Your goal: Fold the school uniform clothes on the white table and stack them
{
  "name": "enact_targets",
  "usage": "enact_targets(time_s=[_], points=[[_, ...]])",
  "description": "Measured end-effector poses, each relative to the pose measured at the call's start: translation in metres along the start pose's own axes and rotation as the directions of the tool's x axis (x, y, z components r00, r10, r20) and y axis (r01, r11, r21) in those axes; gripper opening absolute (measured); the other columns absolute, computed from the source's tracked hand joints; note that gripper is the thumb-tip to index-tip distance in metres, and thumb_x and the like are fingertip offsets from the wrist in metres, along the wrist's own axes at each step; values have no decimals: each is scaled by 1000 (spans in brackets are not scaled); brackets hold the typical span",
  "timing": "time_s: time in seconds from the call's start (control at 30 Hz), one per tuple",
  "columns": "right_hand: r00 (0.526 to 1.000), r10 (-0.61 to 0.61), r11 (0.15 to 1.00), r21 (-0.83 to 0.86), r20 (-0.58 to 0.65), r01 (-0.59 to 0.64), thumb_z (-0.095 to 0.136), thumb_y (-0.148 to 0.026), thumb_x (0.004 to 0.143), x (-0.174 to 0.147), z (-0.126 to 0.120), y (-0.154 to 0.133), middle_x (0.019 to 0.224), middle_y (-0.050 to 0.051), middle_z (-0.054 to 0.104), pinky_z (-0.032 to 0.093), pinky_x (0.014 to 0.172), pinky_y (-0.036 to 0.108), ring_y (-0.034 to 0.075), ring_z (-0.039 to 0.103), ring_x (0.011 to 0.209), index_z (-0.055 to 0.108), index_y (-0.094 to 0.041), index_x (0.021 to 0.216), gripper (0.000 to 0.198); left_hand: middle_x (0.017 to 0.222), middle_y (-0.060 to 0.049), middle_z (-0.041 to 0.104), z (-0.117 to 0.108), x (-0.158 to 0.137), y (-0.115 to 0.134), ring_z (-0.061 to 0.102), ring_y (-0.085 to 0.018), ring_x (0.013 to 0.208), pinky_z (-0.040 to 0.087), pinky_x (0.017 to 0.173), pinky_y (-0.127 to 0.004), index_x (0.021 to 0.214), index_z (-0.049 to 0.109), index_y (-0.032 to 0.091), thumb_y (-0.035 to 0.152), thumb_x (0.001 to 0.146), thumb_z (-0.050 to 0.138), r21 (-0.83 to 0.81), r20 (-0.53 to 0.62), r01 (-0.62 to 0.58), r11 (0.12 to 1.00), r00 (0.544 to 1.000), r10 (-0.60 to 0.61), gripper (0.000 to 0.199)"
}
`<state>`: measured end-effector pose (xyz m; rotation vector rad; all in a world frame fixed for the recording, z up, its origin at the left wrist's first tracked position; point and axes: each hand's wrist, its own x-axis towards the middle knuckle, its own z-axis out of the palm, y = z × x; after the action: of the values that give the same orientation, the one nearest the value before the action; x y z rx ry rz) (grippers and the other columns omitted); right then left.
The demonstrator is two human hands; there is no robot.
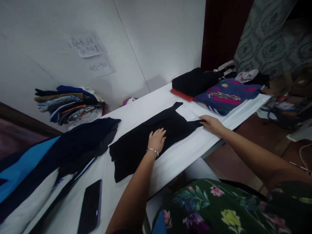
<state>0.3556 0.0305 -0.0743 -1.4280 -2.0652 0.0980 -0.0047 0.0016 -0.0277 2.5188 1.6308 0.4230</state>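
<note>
A black garment with two strap-like ends on its right side lies spread flat on the white-covered table. My left hand rests on the middle of the cloth, palm down with its fingers stretched out. At the garment's near right corner, my right hand pinches one of the straps between thumb and fingers. The other strap lies flat at the far corner, touched by neither hand.
A dark phone lies at the near left, beside navy and light-blue clothing. Folded clothes are stacked by the wall. At the right end sit a black folded garment, a red one beneath, and a patterned purple-blue garment.
</note>
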Motion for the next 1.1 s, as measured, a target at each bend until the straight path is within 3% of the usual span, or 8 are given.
enact_targets(time_s=[0.17, 0.27, 0.37, 0.53, 0.67, 0.87, 0.97, 1.1], points=[[996, -47, 995, 80, -73, 53, 51, -28, 84, -16, -5, -2, 126, 10, 60, 47, 98, 48, 28, 56, 116, 57, -23, 124, 41, 143, -9, 48, -13, -27, -3, 37, -24, 137, 23, 114, -49, 128, 56, 20, 33, 90, 54, 0, -42, -28, 1000, 999, 28, 41], [979, -167, 980, 90, -113, 178, 53, -29, 84, -23, -11, -12, 143, 8, 47, 37, 107, 51, 29, 43, 131, 49, -27, 134, 50, 140, -9, 52, -24, -58, -7, 41, -25, 134, 25, 113, -51, 125, 58, 22, 37, 88, 56, 24, -125, -47, 999, 991, 50, 40], [980, -185, 978, 82, -79, 191, 57, -35, 84, -28, -12, -20, 147, 7, 41, 35, 109, 51, 30, 39, 134, 43, -29, 140, 57, 136, -11, 55, -32, -97, -14, 47, -26, 128, 29, 111, -49, 123, 59, 21, 38, 86, 59, 73, -187, -21, 997, 982, 34, 41], [1000, -23, 998, 52, -18, 24, 56, -43, 84, -27, -5, -17, 148, 10, 39, 38, 107, 50, 32, 39, 133, 39, -25, 143, 64, 140, -12, 51, -38, -156, -31, 46, -31, 129, 33, 108, -51, 124, 58, 21, 36, 81, 64, 142, -222, 198, 970, 961, -164, 46], [1000, -7, 999, 50, 6, 7, 53, -44, 84, -20, -2, -11, 138, 11, 51, 40, 106, 45, 30, 48, 126, 50, -22, 136, 57, 140, -15, 49, -34, -189, -49, 44, -32, 130, 37, 107, -49, 125, 57, 17, 34, 80, 63, 101, -268, 443, 891, 875, -404, 48], [1000, 13, 999, 46, 18, -13, 53, -40, 81, -13, 1, -2, 124, 11, 61, 44, 98, 38, 28, 56, 113, 61, -20, 122, 46, 133, -10, 57, -30, -204, -63, 52, -24, 124, 41, 106, -39, 124, 59, 20, 34, 83, 59, -90, -289, 609, 788, 741, -606, 43], [999, 46, 998, 36, 2, -47, 52, -40, 80, -12, 7, 4, 120, 11, 63, 44, 97, 39, 28, 58, 110, 64, -21, 115, 42, 129, -7, 61, -34, -201, -63, 54, -22, 121, 43, 105, -37, 114, 67, 21, 32, 83, 60, -97, -275, 631, 770, 726, -630, 33], [999, 9, 1000, -4, -47, -9, 52, -40, 81, -14, 7, 0, 126, 14, 59, 41, 100, 40, 29, 55, 116, 62, -19, 118, 43, 119, -5, 67, -38, -198, -62, 60, -21, 112, 46, 100, -36, 104, 71, 21, 27, 87, 54, -28, -291, 614, 789, 750, -594, 25]])
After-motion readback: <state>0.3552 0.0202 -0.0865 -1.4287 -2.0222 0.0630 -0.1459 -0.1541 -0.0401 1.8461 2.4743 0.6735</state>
